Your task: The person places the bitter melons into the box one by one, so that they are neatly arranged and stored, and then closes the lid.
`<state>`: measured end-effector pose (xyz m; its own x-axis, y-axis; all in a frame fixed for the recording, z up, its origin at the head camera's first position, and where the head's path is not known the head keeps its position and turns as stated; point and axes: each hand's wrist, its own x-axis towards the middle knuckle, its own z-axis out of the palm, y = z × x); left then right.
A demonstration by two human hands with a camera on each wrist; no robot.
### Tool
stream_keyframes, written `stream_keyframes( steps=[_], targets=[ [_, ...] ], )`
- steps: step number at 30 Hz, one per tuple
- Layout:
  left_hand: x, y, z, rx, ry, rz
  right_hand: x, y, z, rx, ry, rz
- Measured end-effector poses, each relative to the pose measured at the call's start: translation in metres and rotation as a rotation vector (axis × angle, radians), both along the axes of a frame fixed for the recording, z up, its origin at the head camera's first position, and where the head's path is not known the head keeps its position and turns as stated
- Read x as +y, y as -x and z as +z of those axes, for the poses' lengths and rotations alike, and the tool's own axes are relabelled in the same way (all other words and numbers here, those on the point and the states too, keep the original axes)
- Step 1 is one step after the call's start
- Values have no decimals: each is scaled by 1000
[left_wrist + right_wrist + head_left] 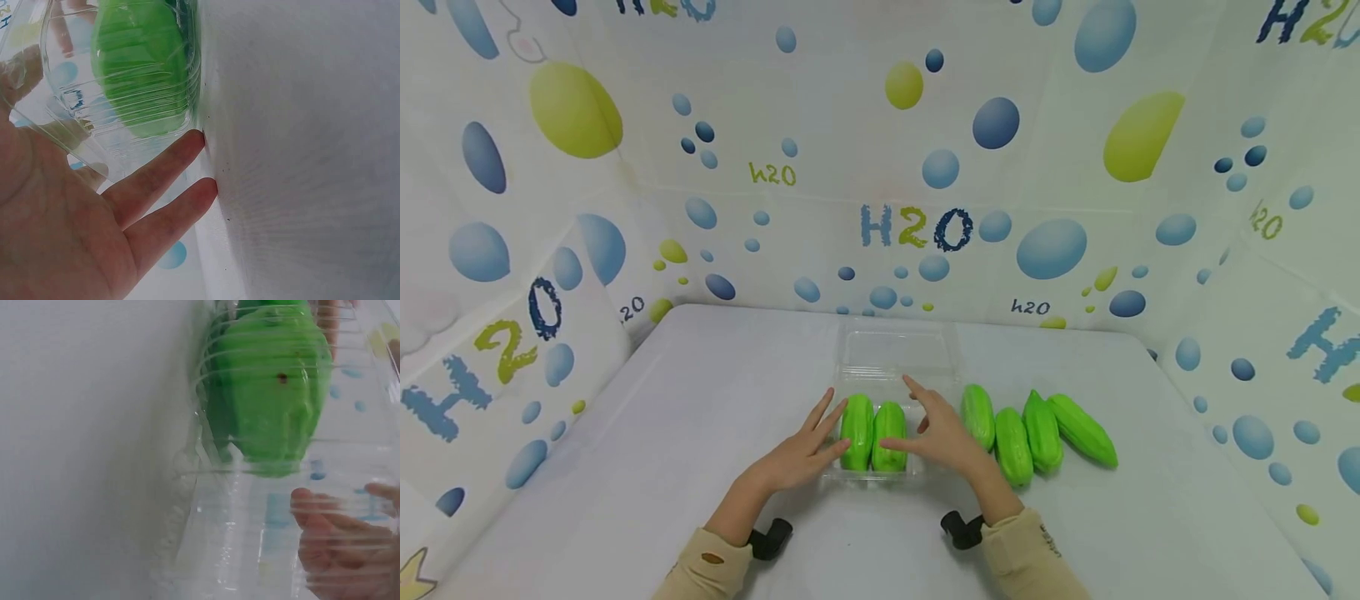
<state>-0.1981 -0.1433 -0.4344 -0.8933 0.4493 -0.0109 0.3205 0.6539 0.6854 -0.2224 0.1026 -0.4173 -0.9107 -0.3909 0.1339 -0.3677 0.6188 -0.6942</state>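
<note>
Two plump green cucumber-like vegetables, the left one (856,429) and the right one (890,425), lie side by side in a clear plastic clamshell box (880,477). Its lid (895,354) is folded back. My left hand (797,458) is at the box's left side, fingers spread; in the left wrist view two straight fingers (165,169) reach down beside the box wall. My right hand (943,433) hovers at the right side, index finger raised and thumb over the right vegetable. The right wrist view shows the hand (340,544) blurred through plastic; contact there is unclear.
Several more green vegetables (1013,450) lie in a loose group on the white table (625,467), just right of the box and close to the right forearm. A patterned curtain (820,100) hangs behind and at both sides. Black wrist cameras (771,540) sit under both wrists.
</note>
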Motion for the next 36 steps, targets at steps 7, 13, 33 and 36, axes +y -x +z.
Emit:
stream_keyframes(
  steps=[7, 13, 33, 36],
  targets=[
    [0, 0, 2, 16, -5, -7, 11, -1, 3, -13, 15, -46],
    [-1, 0, 2, 13, -9, -12, 22, -4, 10, 21, 39, -74],
    [0, 0, 0, 12, -14, -18, 64, -10, 22, 77, 9, -91],
    [0, 0, 0, 11, -14, -18, 69, -10, 24, 93, 12, -95]
  ],
)
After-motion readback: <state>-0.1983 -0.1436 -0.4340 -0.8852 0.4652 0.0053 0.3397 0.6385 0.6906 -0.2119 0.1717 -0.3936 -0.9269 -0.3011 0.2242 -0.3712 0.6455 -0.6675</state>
